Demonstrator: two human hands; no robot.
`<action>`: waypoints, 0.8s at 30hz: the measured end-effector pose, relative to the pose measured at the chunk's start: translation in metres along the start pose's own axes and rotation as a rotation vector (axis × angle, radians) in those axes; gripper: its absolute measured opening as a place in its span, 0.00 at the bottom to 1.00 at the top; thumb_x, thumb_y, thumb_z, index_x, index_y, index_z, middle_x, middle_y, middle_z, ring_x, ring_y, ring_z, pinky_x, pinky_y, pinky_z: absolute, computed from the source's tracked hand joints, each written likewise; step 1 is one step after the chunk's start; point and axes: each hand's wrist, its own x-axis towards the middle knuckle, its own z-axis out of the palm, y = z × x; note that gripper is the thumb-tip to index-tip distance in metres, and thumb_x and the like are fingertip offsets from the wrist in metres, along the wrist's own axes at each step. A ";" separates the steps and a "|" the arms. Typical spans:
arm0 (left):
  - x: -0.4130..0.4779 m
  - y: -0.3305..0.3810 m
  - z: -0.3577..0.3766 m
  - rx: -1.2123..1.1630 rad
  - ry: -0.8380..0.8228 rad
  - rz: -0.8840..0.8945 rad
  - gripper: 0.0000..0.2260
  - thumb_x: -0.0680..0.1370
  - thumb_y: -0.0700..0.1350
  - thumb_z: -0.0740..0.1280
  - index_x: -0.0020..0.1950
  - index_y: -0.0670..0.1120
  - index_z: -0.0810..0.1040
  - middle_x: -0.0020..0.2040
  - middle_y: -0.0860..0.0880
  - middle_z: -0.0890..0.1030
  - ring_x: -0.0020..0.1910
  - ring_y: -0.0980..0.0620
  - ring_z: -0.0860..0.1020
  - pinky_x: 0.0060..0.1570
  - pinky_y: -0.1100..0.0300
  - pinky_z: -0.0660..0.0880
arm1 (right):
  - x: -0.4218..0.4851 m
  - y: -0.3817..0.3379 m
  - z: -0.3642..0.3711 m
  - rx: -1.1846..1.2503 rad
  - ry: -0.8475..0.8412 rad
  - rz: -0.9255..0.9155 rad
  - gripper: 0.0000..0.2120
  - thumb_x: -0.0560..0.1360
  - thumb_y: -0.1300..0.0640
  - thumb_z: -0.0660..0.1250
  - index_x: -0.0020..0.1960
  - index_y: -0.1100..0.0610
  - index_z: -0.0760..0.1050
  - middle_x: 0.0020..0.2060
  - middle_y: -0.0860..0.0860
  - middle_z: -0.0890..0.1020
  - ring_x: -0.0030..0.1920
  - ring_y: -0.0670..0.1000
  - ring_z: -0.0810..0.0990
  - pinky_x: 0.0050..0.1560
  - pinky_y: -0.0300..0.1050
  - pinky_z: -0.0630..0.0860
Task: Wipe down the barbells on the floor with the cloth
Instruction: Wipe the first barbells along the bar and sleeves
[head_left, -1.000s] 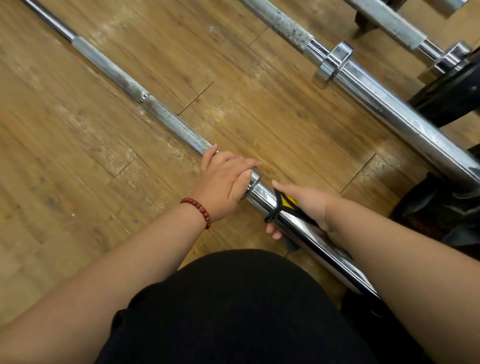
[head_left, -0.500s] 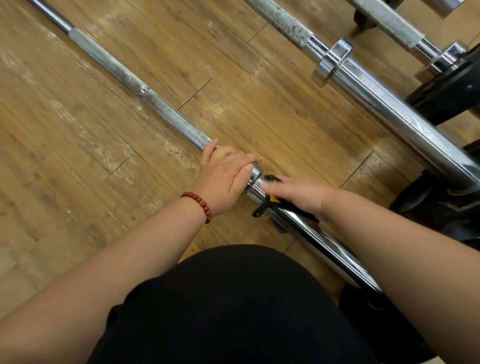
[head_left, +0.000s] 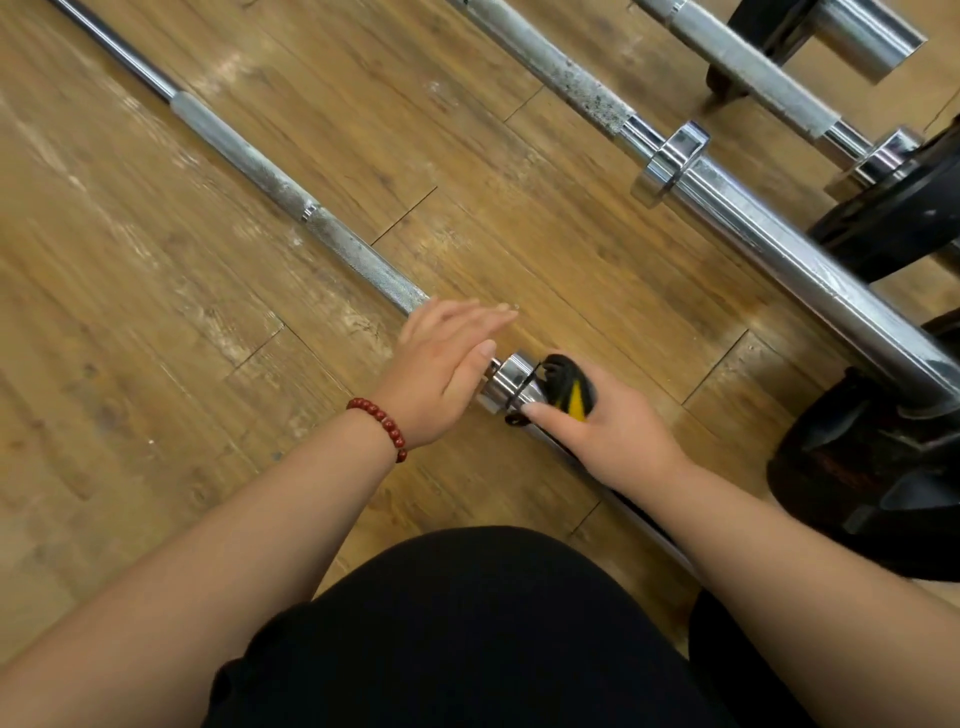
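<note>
Reference point for this entry: the collar of the nearest barbell. The bar lies on the wooden floor and runs diagonally from the upper left toward me.

Left hand: just left of the collar, above the knurled shaft. The fingers are straight and together and grip nothing, and the thumb tip is near the collar's edge. I cannot tell whether the palm touches the shaft. There is a red bead bracelet on that wrist.

Right hand: just right of the collar, curled around the cloth and the sleeve under it. The cloth is black with a yellow stripe and is pressed on the chrome sleeve right up against the collar. A thin black loop from it lies across the collar.

Beyond the collar, well apart, I log a second barbell lying parallel, with a shiny sleeve and dark-speckled knurling. Farther beyond is a third barbell.

To the right of the collar, a black weight plate sits on the floor at the second barbell's end.

On my side of the collar is a black-clothed knee.
</note>
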 end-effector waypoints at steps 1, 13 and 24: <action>-0.001 -0.007 -0.006 0.042 0.042 -0.031 0.24 0.80 0.54 0.45 0.72 0.51 0.69 0.69 0.55 0.70 0.71 0.53 0.61 0.74 0.52 0.45 | -0.009 -0.001 -0.003 0.072 0.055 0.006 0.30 0.72 0.37 0.66 0.71 0.45 0.66 0.56 0.39 0.75 0.56 0.43 0.75 0.47 0.30 0.68; -0.001 -0.062 -0.024 0.526 -0.005 0.140 0.20 0.81 0.53 0.51 0.73 0.54 0.65 0.73 0.53 0.68 0.70 0.51 0.63 0.68 0.50 0.52 | -0.002 -0.016 0.024 -0.679 0.014 -0.419 0.40 0.74 0.47 0.68 0.78 0.56 0.51 0.77 0.56 0.55 0.76 0.56 0.58 0.72 0.47 0.57; 0.000 -0.068 -0.039 0.433 -0.069 0.007 0.27 0.80 0.57 0.44 0.78 0.50 0.52 0.77 0.54 0.47 0.77 0.55 0.49 0.72 0.57 0.42 | 0.031 -0.030 0.034 -0.920 0.013 -0.633 0.38 0.68 0.43 0.68 0.75 0.54 0.63 0.74 0.55 0.65 0.73 0.61 0.63 0.71 0.57 0.58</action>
